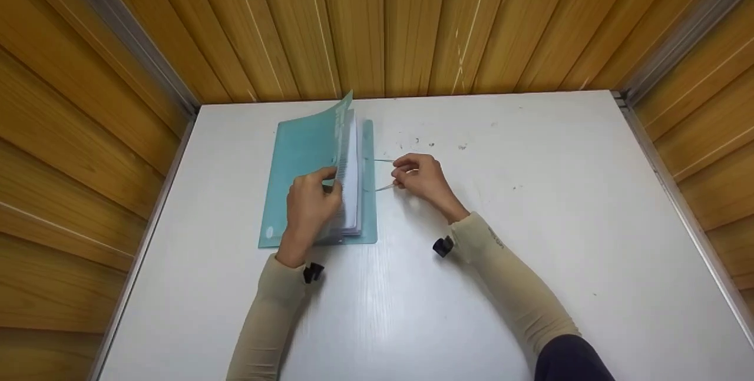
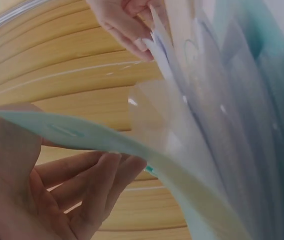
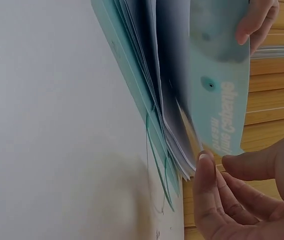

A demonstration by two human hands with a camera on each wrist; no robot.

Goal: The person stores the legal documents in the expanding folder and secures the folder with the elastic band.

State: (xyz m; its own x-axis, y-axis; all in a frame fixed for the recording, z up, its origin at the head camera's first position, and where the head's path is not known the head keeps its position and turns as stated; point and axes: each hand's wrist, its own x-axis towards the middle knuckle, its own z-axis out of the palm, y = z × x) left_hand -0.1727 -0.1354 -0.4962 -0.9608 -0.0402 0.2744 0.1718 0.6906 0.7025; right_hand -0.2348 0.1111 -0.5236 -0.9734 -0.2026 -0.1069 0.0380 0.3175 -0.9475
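A teal plastic folder [image 1: 303, 151] lies on the table with its cover partly raised and a stack of pale sheets [image 1: 351, 192] inside. My left hand [image 1: 312, 198] pinches the free edge of the cover [image 2: 82, 132] between thumb and fingers. Out from the folder's right edge reaches a thin teal elastic loop [image 3: 155, 145]. Just to the right of the folder is my right hand [image 1: 421, 178], its fingers loosely bent. In the right wrist view the right fingertips [image 3: 206, 162] overlap the sheets' edges, and the loop's end hangs apart from them.
The white table [image 1: 412, 298] carries small dark marks [image 1: 462, 146] behind my right hand. Wood-panelled walls [image 1: 383, 27] rise at the back and both sides. Each sleeve has a black mount [image 1: 442, 247] at the wrist.
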